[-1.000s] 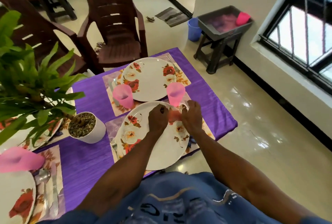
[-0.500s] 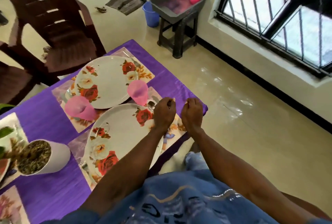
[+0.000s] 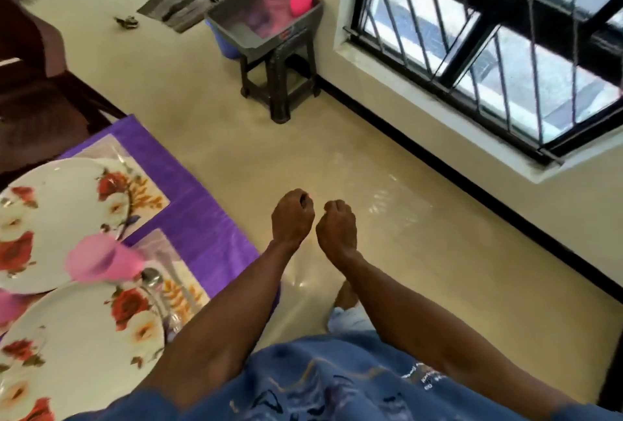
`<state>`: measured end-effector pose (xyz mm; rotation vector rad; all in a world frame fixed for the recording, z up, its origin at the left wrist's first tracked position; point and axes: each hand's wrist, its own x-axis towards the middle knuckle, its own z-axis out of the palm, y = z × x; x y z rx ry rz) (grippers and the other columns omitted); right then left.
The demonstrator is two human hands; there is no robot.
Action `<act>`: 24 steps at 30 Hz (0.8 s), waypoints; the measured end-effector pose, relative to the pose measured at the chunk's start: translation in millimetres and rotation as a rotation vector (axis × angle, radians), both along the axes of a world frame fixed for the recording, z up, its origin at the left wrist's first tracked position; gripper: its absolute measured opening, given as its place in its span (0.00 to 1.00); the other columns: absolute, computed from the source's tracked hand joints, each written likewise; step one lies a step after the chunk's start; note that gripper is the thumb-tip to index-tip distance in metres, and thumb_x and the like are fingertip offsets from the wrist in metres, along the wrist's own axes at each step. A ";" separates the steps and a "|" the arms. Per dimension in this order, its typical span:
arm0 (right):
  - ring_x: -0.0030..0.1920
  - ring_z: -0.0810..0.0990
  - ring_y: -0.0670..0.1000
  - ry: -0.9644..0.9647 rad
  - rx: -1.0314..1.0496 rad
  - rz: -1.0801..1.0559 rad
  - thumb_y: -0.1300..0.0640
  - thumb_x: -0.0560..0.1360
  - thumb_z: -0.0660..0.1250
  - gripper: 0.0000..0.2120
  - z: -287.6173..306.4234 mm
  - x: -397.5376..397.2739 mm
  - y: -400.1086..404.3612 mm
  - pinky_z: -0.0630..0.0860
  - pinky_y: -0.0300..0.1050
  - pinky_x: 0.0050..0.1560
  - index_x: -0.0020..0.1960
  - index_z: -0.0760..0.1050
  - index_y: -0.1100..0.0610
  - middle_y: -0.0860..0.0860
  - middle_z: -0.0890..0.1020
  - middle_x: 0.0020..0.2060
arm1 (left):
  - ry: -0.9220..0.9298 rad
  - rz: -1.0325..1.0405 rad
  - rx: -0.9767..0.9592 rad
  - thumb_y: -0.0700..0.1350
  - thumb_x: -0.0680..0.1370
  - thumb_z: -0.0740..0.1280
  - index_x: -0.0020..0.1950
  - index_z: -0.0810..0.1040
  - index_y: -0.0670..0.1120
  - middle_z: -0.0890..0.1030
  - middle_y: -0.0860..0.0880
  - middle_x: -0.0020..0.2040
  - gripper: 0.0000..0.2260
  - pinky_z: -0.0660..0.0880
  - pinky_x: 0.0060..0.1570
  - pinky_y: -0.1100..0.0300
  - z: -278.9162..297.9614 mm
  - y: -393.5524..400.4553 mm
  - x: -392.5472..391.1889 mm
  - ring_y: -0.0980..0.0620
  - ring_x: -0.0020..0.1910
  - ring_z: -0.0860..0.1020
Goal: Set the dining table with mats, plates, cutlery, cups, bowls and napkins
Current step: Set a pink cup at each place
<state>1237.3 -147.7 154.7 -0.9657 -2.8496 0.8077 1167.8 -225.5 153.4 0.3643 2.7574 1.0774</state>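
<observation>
Laid: mats, two plates (image 3: 64, 215), cup (image 3: 101, 260), spoon (image 3: 151, 277) | Unseen: bowls, napkins | Both hands (image 3: 292, 216) off bench (image 3: 202, 218), clenched, seemingly empty | Stage: judged late

Blue printed shirt (image 3: 337, 383) — short sleeves, bare forearms

we see a table under a purple cloth (image 3: 199, 215). two flowered mats lie on it, the far mat (image 3: 148, 189) and the near mat (image 3: 183, 289), each bearing a rose-patterned plate (image 3: 57, 215) (image 3: 84, 353). a pink cup (image 3: 101, 260) stands between the plates, a spoon (image 3: 151, 277) just beside it.
</observation>
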 end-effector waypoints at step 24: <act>0.56 0.76 0.61 -0.524 -0.007 0.283 0.61 0.76 0.59 0.13 -40.3 -209.3 233.5 0.69 0.55 0.61 0.59 0.73 0.61 0.60 0.78 0.57 | -0.329 -0.401 -0.560 0.44 0.76 0.63 0.69 0.69 0.42 0.72 0.40 0.66 0.21 0.68 0.62 0.50 -57.5 170.0 -231.8 0.40 0.65 0.70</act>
